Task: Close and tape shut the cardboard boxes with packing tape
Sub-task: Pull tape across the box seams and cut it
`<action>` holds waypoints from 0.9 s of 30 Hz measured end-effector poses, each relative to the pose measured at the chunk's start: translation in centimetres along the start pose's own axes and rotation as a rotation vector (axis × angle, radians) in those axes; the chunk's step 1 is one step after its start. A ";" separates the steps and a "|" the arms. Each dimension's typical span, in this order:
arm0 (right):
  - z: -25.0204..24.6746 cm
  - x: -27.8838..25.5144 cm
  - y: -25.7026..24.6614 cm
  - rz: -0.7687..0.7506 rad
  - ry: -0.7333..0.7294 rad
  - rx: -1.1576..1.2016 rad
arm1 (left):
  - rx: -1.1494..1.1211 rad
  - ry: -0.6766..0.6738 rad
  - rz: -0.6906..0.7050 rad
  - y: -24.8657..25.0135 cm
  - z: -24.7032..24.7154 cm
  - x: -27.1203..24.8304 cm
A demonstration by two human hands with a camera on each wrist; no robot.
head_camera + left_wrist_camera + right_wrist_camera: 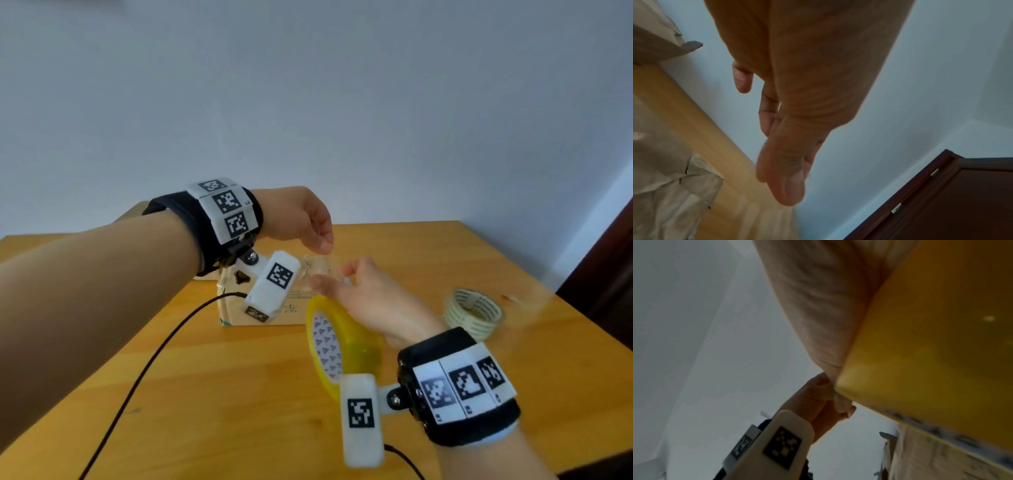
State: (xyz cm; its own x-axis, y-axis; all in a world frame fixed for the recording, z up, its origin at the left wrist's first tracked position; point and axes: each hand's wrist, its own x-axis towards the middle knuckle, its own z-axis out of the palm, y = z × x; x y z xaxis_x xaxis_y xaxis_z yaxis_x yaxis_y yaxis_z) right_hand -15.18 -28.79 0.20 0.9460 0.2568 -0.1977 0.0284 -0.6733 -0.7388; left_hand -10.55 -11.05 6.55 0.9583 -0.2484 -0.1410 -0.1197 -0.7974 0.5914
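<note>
A small cardboard box (255,313) stands on the wooden table (212,394), partly behind my left wrist camera; its creased, taped top (663,178) shows in the left wrist view. My right hand (363,298) holds a yellow packing tape roll (337,346) against its palm, just in front of the box; the roll (931,345) fills the right wrist view. My left hand (305,222) hovers above the box, its bent fingertips pinching the end of a clear tape strip (322,265) that runs down to the right hand. The strip is blurred.
A second, pale tape roll (474,311) lies on the table to the right. Another cardboard box (135,210) sits at the back left, behind my left arm. A black cable (154,359) crosses the table. A dark door (941,203) stands at the right.
</note>
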 end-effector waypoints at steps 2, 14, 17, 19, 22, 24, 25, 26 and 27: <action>0.8 -0.1 0.7 0.013 -0.016 0.110 | 0.032 -0.002 -0.033 -0.1 0.0 0.3; 2.9 0.9 1.9 -0.010 -0.132 0.117 | 0.184 -0.038 -0.155 -3.8 1.5 1.8; 3.2 2.0 2.1 -0.003 -0.147 0.157 | 0.148 -0.013 -0.180 -4.8 1.5 1.7; 3.1 2.6 2.2 0.008 -0.142 0.168 | 0.108 -0.009 -0.178 -5.2 1.6 1.8; 2.6 3.1 2.2 -0.002 -0.135 0.163 | 0.058 -0.015 -0.180 -5.7 1.4 1.7; 2.0 3.3 2.0 -0.005 -0.139 0.173 | 0.029 -0.006 -0.200 -5.7 1.2 1.5; 1.7 3.2 1.8 -0.007 -0.145 0.174 | 0.021 0.008 -0.207 -5.6 1.0 1.4; 1.5 3.2 1.6 -0.012 -0.150 0.166 | 0.018 0.028 -0.209 -5.4 0.8 1.3; 1.3 3.2 1.4 -0.017 -0.150 0.153 | 0.016 0.048 -0.203 -5.3 0.4 1.3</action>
State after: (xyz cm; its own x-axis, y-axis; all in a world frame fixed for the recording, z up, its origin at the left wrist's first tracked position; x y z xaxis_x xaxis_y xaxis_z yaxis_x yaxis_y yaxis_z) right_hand -12.52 -28.05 -2.33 0.8869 0.3753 -0.2693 -0.0160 -0.5577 -0.8299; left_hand -8.82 -7.40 2.90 0.9744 -0.0551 -0.2179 0.0739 -0.8371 0.5421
